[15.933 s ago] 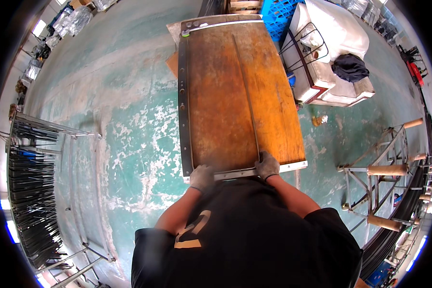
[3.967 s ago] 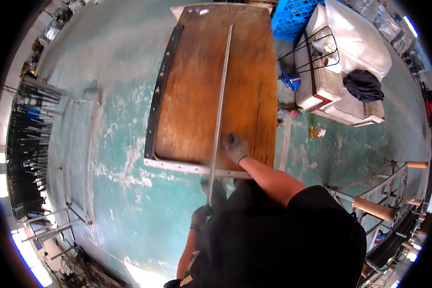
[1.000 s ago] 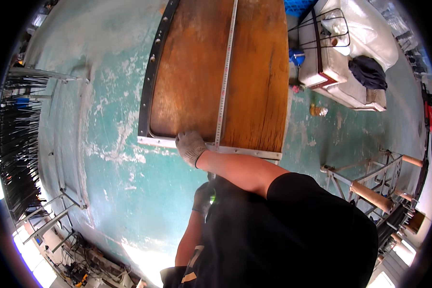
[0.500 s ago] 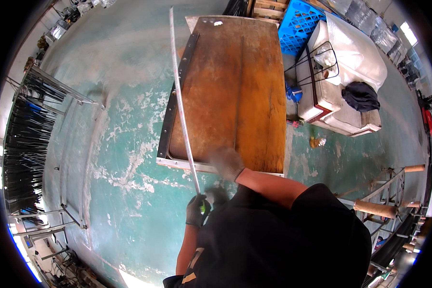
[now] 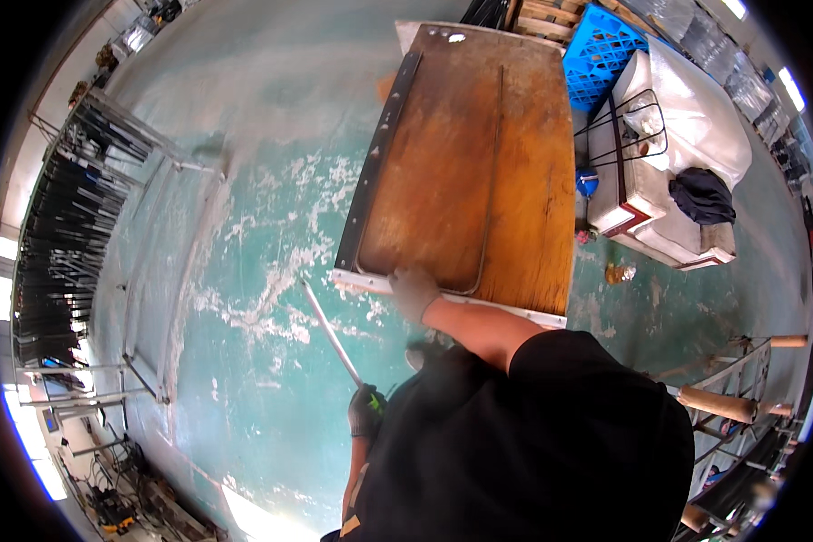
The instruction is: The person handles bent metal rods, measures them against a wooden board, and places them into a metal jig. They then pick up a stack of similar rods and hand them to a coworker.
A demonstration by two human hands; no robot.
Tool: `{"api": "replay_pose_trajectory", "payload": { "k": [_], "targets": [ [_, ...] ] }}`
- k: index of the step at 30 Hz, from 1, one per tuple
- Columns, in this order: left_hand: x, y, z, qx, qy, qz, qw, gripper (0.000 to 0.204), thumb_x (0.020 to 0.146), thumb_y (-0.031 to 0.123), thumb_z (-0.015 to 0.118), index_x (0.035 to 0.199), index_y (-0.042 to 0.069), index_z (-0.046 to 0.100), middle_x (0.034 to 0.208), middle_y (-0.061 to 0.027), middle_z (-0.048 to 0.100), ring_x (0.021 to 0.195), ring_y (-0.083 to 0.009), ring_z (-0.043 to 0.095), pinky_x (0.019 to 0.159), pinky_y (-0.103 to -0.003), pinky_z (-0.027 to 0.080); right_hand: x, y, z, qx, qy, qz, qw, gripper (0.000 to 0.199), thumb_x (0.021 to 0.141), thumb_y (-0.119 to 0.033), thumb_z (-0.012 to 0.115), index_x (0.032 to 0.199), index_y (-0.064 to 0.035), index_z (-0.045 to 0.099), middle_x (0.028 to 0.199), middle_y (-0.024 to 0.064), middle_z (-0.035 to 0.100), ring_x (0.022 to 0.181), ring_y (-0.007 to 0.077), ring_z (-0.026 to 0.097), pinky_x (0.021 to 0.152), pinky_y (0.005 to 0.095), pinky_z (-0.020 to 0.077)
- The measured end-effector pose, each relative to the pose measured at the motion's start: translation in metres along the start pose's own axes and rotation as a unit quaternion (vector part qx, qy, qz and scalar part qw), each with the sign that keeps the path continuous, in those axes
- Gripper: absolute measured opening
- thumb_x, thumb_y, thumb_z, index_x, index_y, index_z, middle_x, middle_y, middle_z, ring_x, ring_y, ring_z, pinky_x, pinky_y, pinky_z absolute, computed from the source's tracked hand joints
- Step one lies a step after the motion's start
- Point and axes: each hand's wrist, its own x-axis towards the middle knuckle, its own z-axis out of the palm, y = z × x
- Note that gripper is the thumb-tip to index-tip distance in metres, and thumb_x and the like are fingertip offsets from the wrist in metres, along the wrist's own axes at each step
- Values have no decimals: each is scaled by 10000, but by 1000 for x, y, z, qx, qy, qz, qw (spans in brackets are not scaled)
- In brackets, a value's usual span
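My left hand (image 5: 367, 411), in a grey glove with a bright green mark, is closed around a long straight metal rod (image 5: 331, 332). Its far end slants out over the floor, left of a wooden worktable (image 5: 524, 199). A thin rod bent into a U (image 5: 494, 181) lies on the brown tabletop, its curved end toward me. My right hand (image 5: 414, 294), also gloved, is at the table's near edge, over the curved end of the bent rod. Its fingers are blurred, so I cannot tell whether they grip it.
A dark metal strip with holes (image 5: 377, 163) runs along the table's left edge. Racks of black rods (image 5: 68, 244) stand far left. Right of the table are a blue plastic crate (image 5: 602, 59), a plastic-covered sofa (image 5: 696, 117) and a metal frame with cardboard rolls (image 5: 718, 403).
The straight rod has swung off the table to the left and now looks much shorter. My right hand has moved slightly left to the table's near edge. The whole view has shifted.
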Motion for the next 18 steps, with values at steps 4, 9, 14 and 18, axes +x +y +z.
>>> {"api": "replay_pose_trajectory", "payload": {
  "k": [4,9,14,18],
  "targets": [
    [-5,-1,-20,21,-11,14,1000,179,913,99,778,1074,79,704,947,-122,718,854,-287,723,752,-405,573,2,0,11,26,46,16,999,264,948,-154,620,1165,-67,740,1174,112,704,1154,300,681,978,438,547],
    [9,-2,-39,80,-49,58,994,199,890,114,806,1066,98,715,951,-115,728,856,-324,720,740,-426,562,10,-1,16,34,48,13,998,260,906,-138,663,1143,-71,745,1184,111,702,1165,303,680,998,433,548],
    [34,10,-47,65,-45,87,993,122,928,118,760,1040,93,719,891,-89,714,791,-266,716,689,-396,560,20,1,16,34,18,12,999,282,907,-138,668,1171,-71,741,1196,123,697,1169,306,677,993,431,558],
    [57,43,-46,-166,-71,-85,980,84,1006,119,659,1026,63,718,866,-56,686,735,-159,689,649,-345,560,19,3,19,49,38,15,998,326,917,-136,668,1229,-66,733,1201,124,697,1169,311,675,990,431,563]
  ]
}}
